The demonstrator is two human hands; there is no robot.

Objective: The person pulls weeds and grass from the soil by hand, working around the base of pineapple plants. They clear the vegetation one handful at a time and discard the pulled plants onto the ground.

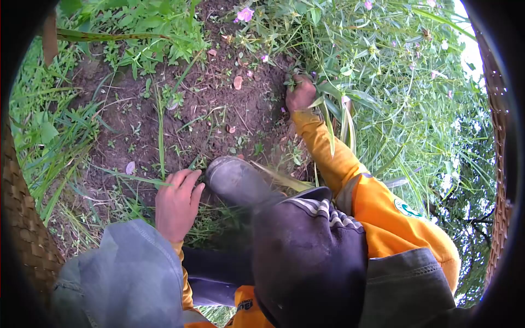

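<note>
The right hand (301,95) is curled in on itself at the far side, its fingers pushed in among small green plants (293,78); the fingertips are hidden, so whether it is clenched on a stem cannot be told. The left hand (178,205) is loose and nearer, fingers half bent and thumb standing apart, with a grass blade (161,131) meeting its fingertips from the far side.

The small plants root at the edge of bare soil (202,126), where tall flowering plants (383,87) crowd in from the right; that is probably why the hand goes in low, near the ground.

The right arm reaches far and slightly left, nearly straight in its orange sleeve (328,150), passing right of the raised knee (309,262) and the boot (232,177). The left hand points away from the body, back upward, just left of the boot's toe, in what looks like a squat.
</note>
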